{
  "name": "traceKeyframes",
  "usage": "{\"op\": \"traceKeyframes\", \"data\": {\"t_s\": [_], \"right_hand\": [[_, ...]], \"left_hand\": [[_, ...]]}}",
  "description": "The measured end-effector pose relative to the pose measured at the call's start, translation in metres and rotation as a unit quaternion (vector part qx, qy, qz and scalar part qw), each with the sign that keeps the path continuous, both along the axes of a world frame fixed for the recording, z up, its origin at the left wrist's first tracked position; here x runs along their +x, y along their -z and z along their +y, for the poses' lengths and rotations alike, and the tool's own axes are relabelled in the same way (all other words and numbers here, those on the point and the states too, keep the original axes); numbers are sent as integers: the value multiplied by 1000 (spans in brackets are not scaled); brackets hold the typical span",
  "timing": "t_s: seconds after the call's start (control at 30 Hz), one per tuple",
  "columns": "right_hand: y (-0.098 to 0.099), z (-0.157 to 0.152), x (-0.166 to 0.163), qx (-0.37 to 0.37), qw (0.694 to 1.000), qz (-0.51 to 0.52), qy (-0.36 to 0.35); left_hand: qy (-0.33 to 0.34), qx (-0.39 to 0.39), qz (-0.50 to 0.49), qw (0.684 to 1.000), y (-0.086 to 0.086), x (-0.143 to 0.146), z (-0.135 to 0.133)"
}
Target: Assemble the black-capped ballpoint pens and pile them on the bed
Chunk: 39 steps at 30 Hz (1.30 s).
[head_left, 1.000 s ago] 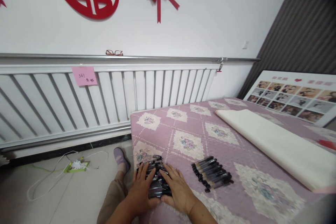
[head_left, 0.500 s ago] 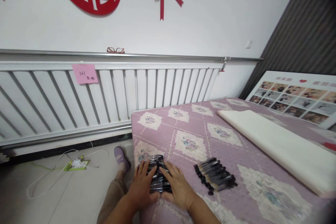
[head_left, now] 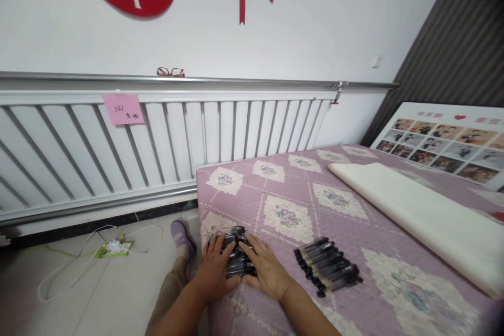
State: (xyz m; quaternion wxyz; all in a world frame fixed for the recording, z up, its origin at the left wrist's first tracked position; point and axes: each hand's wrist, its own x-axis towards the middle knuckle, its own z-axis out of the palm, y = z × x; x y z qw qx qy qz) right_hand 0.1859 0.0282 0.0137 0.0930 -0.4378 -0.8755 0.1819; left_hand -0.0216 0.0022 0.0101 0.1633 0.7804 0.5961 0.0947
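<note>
Several black-capped pens with clear barrels [head_left: 236,261] lie in a row near the bed's left front corner. My left hand [head_left: 217,265] rests over their left ends, fingers stretched out and thumb at the near side. Across from it, my right hand [head_left: 265,268] lies over the right ends, its fingers also extended. Both hands touch the pens, and their palms cover part of the row. To the right, a second row of similar pens [head_left: 327,265] lies slanted on the floral mauve bedcover [head_left: 252,210], apart from my hands.
A folded cream sheet or board [head_left: 417,220] lies on the bed's right, before a photo panel [head_left: 444,144]. A white radiator [head_left: 236,131] with a pink note [head_left: 123,109] runs along the wall. Glasses [head_left: 170,72] sit on the pipe. A power strip [head_left: 115,248] lies on the floor.
The view has shifted slightly. Both hands stay on the same row of pens, with little visible movement; the second row lies as before.
</note>
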Motion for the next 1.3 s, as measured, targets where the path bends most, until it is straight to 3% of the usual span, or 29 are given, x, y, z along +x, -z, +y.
{"op": "traceKeyframes", "data": {"t_s": [0.27,0.57,0.87,1.13,1.3], "right_hand": [[2,24,0,27,1000,-1,-1],[17,37,10,88,995,28,-22],[21,35,13,139,989,50,-25],[12,25,14,130,990,48,-7],[11,3,23,151,986,65,11]], "left_hand": [[26,11,16,999,-1,2,27],[50,74,-14,996,18,-1,38],[46,182,-65,980,36,-8,38],[48,212,-81,973,40,-11,40],[51,219,-69,972,41,-11,41]]}}
